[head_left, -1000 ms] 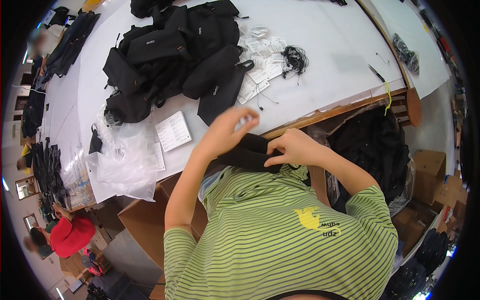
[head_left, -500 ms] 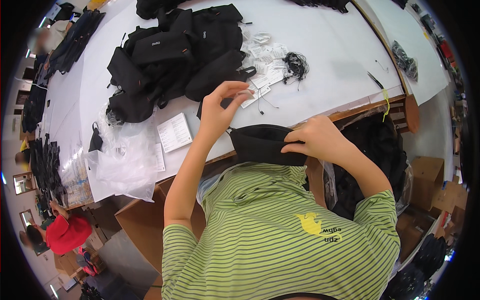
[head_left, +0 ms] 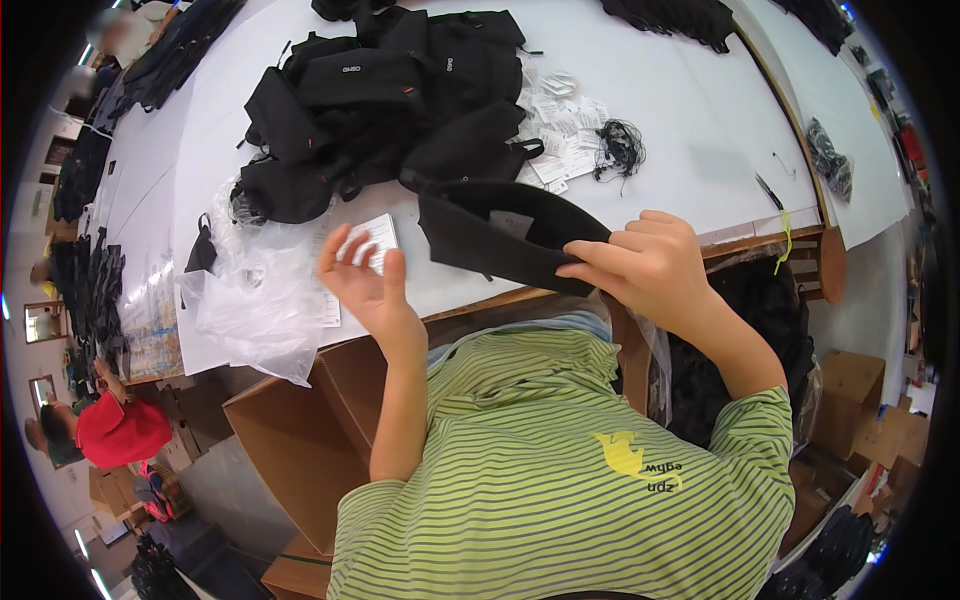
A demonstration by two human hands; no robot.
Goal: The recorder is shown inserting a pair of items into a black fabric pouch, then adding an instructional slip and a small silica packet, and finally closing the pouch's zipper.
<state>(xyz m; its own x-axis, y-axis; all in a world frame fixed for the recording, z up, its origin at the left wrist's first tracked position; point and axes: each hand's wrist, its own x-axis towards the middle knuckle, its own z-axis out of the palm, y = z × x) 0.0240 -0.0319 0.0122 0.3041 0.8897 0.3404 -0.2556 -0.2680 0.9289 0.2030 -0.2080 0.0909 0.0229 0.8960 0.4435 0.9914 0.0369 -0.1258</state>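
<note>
My right hand [head_left: 650, 265] grips one end of a flat black fabric piece [head_left: 505, 232], held just above the front edge of the white table [head_left: 690, 120]. My left hand [head_left: 365, 285] has let go of it and hovers with fingers spread over a small stack of white cards [head_left: 368, 238] lying on the table, left of the fabric piece. Nothing is in that hand. My green striped shirt fills the lower middle of the view.
A pile of black bags [head_left: 380, 100] lies farther back, with white tags [head_left: 555, 130] and a bundle of black cords [head_left: 620, 145] beside it. Clear plastic bags [head_left: 245, 300] hang over the left edge. An open cardboard box [head_left: 300, 430] stands below. A person in a red hat [head_left: 120, 430] is at lower left.
My left hand left the black piece and dropped leftward to the white cards. My right hand carried the black piece up and forward over the table edge.
</note>
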